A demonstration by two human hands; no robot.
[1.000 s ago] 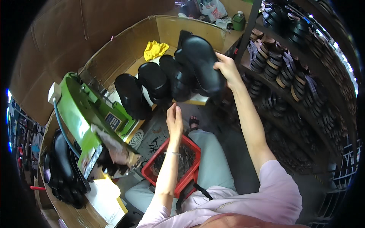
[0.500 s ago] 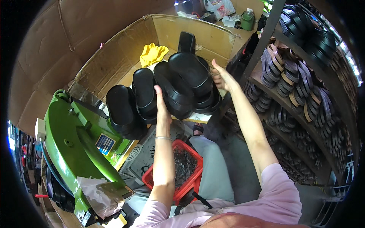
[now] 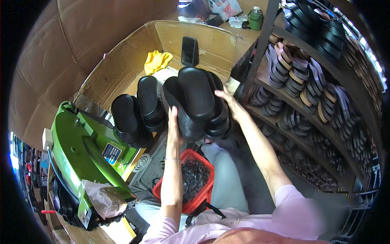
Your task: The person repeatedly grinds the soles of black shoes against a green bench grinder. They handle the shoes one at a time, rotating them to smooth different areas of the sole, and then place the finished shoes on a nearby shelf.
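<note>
Thick black shoe soles [image 3: 196, 91] are gathered in a cluster between my two hands, several pressed side by side and on top of each other. My left hand [image 3: 174, 127] lies along the near left side of this cluster, its fingers mostly hidden behind the soles. At the right side, my right hand [image 3: 230, 104] presses against the outer soles with the thumb up. Left of my hands stand two more stacks of black soles, a middle one [image 3: 148, 96] and a far-left one [image 3: 125, 116], which neither hand touches.
A green machine [image 3: 75, 146] stands at the left. Below my arms sits a red basket [image 3: 211, 185] of dark scraps. Cardboard walls [image 3: 211, 38] enclose the back, with a yellow cloth [image 3: 157, 62] and an upright phone [image 3: 189, 51]. Shelves [image 3: 290, 95] of soles fill the right.
My right hand has come in from beside the soles to press on their right side. The cluster is squeezed closer together and has shifted slightly toward me. The view has turned a little.
</note>
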